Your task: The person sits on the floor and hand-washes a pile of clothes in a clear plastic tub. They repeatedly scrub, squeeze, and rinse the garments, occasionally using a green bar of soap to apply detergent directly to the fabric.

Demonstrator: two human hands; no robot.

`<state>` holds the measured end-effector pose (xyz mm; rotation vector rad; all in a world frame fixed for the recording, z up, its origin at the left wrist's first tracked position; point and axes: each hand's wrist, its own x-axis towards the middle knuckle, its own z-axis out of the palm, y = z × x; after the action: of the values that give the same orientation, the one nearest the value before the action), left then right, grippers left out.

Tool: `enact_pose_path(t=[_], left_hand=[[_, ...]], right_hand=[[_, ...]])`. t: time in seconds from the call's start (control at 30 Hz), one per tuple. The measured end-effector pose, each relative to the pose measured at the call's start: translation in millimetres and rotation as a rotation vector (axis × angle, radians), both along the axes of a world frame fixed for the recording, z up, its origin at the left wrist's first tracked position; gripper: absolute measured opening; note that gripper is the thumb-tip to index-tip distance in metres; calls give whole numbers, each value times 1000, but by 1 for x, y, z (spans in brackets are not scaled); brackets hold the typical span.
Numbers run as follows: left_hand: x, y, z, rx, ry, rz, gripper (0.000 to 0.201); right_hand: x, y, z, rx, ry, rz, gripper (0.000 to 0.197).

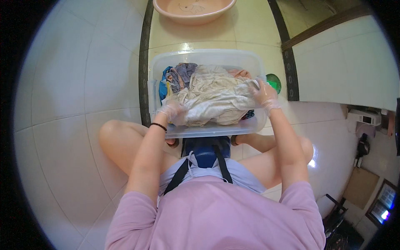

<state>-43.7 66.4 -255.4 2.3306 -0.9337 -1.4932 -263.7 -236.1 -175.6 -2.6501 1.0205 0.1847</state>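
A wet white garment or cloth (221, 96) lies bunched across a translucent plastic tub (191, 132) in front of me. My right hand (266, 95), in a thin clear glove, grips the cloth's right end by the tub's right wall. At the left end, my left hand (173, 110), gloved the same way, is closed on the cloth's near edge; some of its fingers are hidden. Beyond the left hand, a grey-purple garment (182, 76) and a blue cloth (163, 83) are heaped in the tub. Some pinkish fabric (241, 74) shows at the far right.
A peach-coloured basin (196, 16) stands on the tiled floor past the tub. Right beside the tub is a round green container (273, 83). A dark blue seat or stool (204, 152) shows between my legs. Tiled wall (62, 83) rises on the left.
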Motion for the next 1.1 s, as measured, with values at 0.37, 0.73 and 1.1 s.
enact_pose_path(t=[0.37, 0.73, 1.1], left_hand=[[-67, -40, 5, -116, -505, 100, 36], [-43, -25, 56, -399, 490, 1242, 30], [-34, -24, 62, -40, 325, 1104, 35]], right_hand=[[-71, -136, -106, -11, -64, -524, 24], [-58, -159, -237, -252, 358, 46, 43], [-46, -180, -256, -80, 424, -97, 56]])
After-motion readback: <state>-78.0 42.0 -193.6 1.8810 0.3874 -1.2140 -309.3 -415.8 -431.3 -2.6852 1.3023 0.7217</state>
